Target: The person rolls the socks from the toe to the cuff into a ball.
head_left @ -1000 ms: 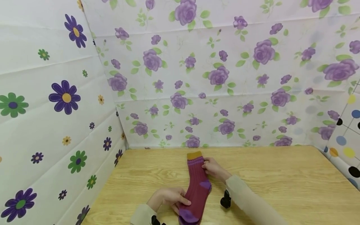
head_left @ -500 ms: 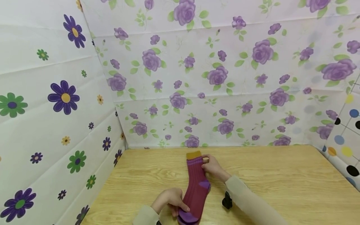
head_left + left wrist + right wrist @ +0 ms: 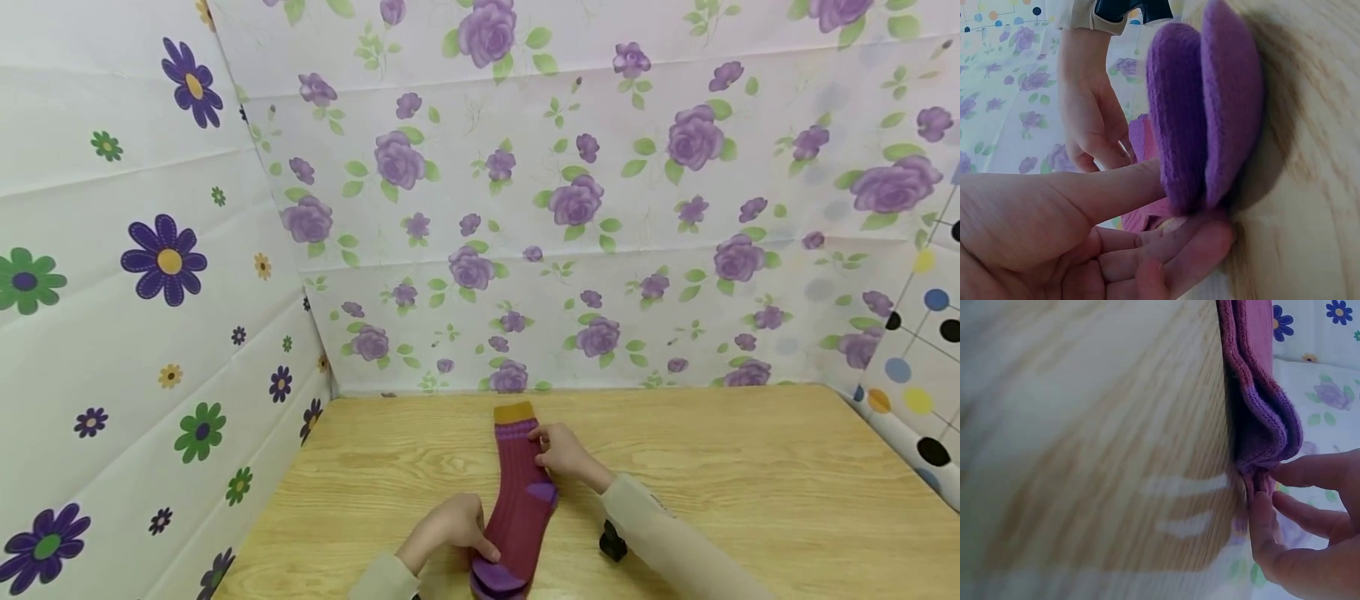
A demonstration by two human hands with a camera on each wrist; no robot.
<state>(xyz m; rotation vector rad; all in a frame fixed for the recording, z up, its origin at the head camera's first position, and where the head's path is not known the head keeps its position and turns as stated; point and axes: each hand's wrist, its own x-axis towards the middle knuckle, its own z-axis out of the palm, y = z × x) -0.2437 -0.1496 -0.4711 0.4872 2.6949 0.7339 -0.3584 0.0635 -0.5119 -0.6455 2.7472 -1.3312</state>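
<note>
near the table's far edge (image 3: pixel 675 394), sock cuffs (image 3: pixel 513 413)

— What's the person wearing?
— Long beige sleeves; both the left sleeve (image 3: pixel 384 577) and right sleeve (image 3: pixel 675 537) reach the wrist.
— Anything strapped on?
— A small, chunky black device (image 3: pixel 612 542) by the right wrist. Left hand (image 3: pixel 456 523) and right hand (image 3: pixel 564 452) are bare.

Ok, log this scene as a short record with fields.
item: two socks, stacked
colour: maroon, purple toes and heels, orange cuff
lie: cuff end far, toes near the person
left hand: grips the toe end
right hand: pinches the edge below the cuff
surface: wooden table
backdrop: floral sheets, behind and left
</note>
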